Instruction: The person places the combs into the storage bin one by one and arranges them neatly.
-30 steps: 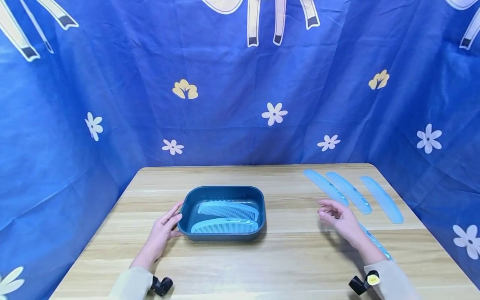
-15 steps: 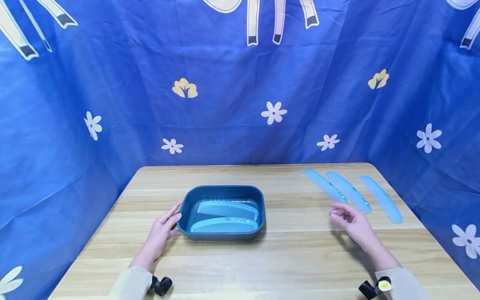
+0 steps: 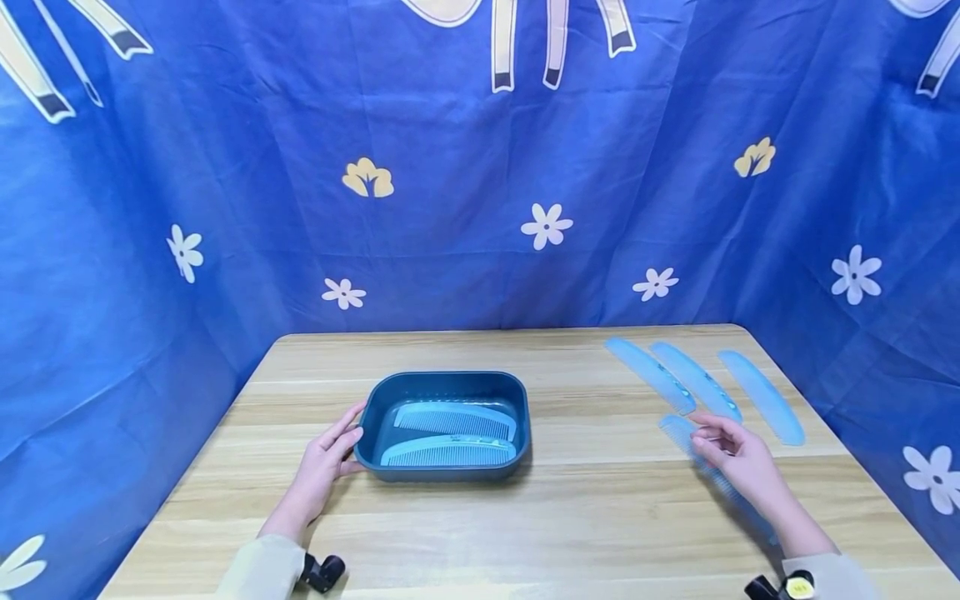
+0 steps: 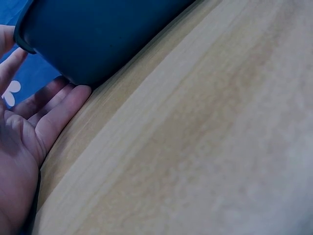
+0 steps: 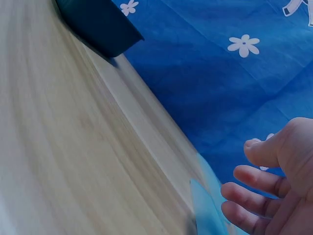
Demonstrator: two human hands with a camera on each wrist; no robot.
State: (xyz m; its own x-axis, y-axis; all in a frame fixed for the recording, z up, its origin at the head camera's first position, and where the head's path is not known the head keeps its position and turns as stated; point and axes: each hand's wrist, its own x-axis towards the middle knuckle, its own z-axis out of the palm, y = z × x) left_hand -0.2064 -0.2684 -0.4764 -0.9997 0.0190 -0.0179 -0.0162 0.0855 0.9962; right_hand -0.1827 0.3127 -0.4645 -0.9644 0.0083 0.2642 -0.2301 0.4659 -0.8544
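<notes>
Blue comb (image 3: 715,477) under R grip (image 3: 733,458); L (image 3: 324,462) touching tub (image 3: 442,475)

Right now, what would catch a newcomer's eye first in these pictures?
Probably the blue flowered cloth behind the wooden table. Next, left of centre, the dark blue box holding two light blue combs, touched by the left hand. Toward the right, the right hand partly hides one comb, with three more combs beyond.

Pale-blue combs (image 3: 762,397), teal tub (image 3: 442,475), flower-patterned blue cloth (image 3: 450,250)
</notes>
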